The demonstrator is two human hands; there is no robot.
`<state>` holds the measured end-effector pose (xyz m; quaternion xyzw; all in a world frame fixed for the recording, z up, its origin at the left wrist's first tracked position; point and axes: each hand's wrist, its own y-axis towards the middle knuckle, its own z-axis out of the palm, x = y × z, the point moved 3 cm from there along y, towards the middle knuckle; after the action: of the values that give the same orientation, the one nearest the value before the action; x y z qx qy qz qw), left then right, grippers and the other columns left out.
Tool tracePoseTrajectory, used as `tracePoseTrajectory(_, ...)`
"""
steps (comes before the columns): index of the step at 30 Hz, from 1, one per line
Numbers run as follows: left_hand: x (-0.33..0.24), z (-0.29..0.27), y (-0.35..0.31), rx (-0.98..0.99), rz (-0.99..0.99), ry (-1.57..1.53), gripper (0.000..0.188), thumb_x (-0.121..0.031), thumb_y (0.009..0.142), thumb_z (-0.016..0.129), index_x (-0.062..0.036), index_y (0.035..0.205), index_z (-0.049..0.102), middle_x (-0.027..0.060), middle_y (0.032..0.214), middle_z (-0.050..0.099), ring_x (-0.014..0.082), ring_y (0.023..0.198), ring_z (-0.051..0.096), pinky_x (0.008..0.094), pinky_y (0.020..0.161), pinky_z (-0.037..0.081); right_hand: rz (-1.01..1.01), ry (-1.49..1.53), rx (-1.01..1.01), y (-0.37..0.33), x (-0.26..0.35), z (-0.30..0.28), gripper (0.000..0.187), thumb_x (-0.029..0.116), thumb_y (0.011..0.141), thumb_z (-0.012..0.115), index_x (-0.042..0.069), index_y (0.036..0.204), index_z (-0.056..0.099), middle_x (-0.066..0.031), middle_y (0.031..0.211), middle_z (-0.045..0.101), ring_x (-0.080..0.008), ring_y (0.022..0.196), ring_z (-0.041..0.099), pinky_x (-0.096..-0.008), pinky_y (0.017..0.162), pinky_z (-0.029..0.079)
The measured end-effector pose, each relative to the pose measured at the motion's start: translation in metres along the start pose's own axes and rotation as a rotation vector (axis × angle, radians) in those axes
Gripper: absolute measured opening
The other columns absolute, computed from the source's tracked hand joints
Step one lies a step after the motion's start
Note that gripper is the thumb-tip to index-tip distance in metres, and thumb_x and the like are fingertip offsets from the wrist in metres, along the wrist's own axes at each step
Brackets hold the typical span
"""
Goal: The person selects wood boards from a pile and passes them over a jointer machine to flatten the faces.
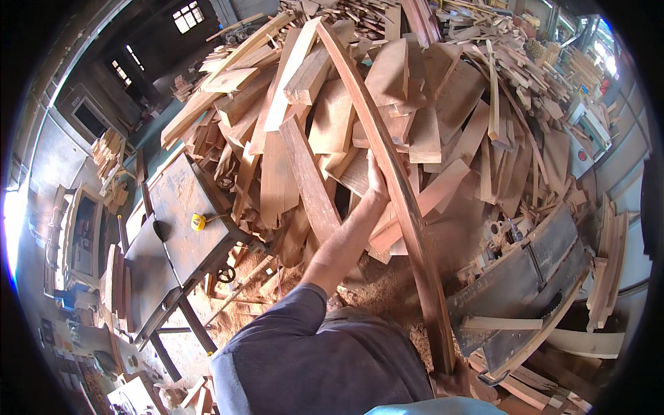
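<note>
Left hand (377,183) | curled, partly closed | gripping long wooden plank's (413,232) edge

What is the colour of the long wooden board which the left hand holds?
The board is reddish brown, darker toward its near end (head view).

A small paned window (187,17) glows in the dark wall (150,36) at the upper left of the frame, while white light (12,225) flares at the far left edge. Sawdust (241,315) litters the bright floor (184,348) at lower left, beside a dark-topped bench (174,195).
</note>
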<state>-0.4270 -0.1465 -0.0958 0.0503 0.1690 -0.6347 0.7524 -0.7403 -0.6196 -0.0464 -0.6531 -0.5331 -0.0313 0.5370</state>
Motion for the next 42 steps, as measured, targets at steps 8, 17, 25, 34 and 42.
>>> tracePoseTrajectory(8, 0.066, -0.007, -0.144, -0.266, -0.285, 0.388, 0.068, -0.079, 0.094, 0.045, -0.0136, 0.101, 0.064, 0.0034, 0.088, 0.068, 0.0222, 0.072, 0.060, 0.0483, 0.088, 0.052, -0.523, -0.149, -0.264, 0.069, 0.089, 0.047, 0.070, 0.021, 0.073, 0.080, -0.002, 0.135, 0.057, -0.0229, 0.115, 0.069, -0.0363, 0.103, 0.067, -0.0423, 0.087, 0.052)
tracePoseTrajectory(17, 0.023, 0.061, -0.217, -0.145, -0.329, -0.013, 0.081, -0.092, 0.082, 0.043, -0.0143, 0.098, 0.060, -0.0004, 0.087, 0.058, 0.0205, 0.073, 0.057, 0.0398, 0.069, 0.051, -0.518, 0.449, 0.537, 0.019, 0.216, 0.054, 0.096, 0.028, 0.081, 0.080, -0.007, 0.156, 0.033, -0.0215, 0.151, 0.050, -0.0307, 0.142, 0.047, -0.0417, 0.116, 0.036)
tracePoseTrajectory(25, -0.069, 0.171, -0.223, 0.254, -0.061, 0.023, 0.077, -0.082, 0.090, 0.048, -0.0076, 0.108, 0.059, 0.0064, 0.096, 0.062, 0.0217, 0.082, 0.062, 0.0382, 0.075, 0.054, -1.173, 0.709, 0.805, -0.045, 0.313, 0.052, 0.119, 0.029, 0.075, 0.093, -0.006, 0.161, 0.019, -0.0207, 0.160, 0.039, -0.0296, 0.150, 0.035, -0.0475, 0.122, 0.027)
tracePoseTrajectory(34, -0.089, 0.203, -0.240, 0.335, 0.054, -0.036, 0.074, -0.079, 0.091, 0.053, -0.0060, 0.106, 0.056, 0.0084, 0.096, 0.060, 0.0258, 0.078, 0.062, 0.0362, 0.063, 0.054, -1.363, 0.629, 0.768, -0.056, 0.351, 0.064, 0.132, 0.050, 0.068, 0.096, -0.007, 0.160, 0.020, -0.0213, 0.152, 0.045, -0.0303, 0.141, 0.046, -0.0441, 0.117, 0.035)
tracePoseTrajectory(42, -0.083, 0.211, -0.240, 0.401, 0.027, -0.001, 0.076, -0.080, 0.089, 0.054, -0.0060, 0.107, 0.055, 0.0043, 0.094, 0.058, 0.0246, 0.079, 0.062, 0.0357, 0.064, 0.054, -1.334, 0.687, 0.790, -0.058, 0.356, 0.061, 0.130, 0.054, 0.067, 0.095, -0.007, 0.158, 0.025, -0.0221, 0.150, 0.048, -0.0290, 0.141, 0.047, -0.0425, 0.116, 0.034)
